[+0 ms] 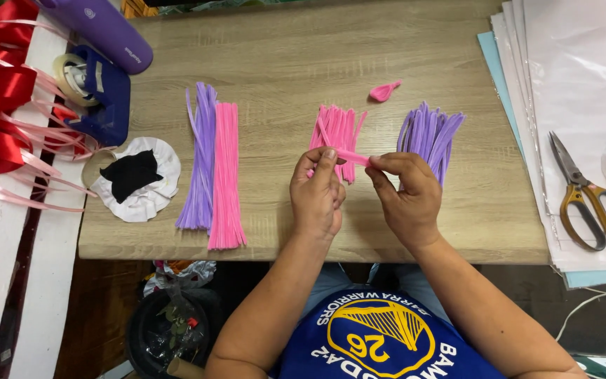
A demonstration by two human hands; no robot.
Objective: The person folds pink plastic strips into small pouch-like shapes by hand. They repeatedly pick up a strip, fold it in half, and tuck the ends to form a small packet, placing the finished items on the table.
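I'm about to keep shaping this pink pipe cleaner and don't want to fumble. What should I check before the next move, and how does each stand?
1. Pink fuzzy pipe cleaner pinched at both ends: ok.
2. Left hand and right hand over the wooden table: ok.
3. Short pink bundle within reach: ok.
4. Short purple bundle unobstructed: ok.
5. Yellow-handled scissors blades shut: ok.
6. Bend formed correctly: cannot tell.
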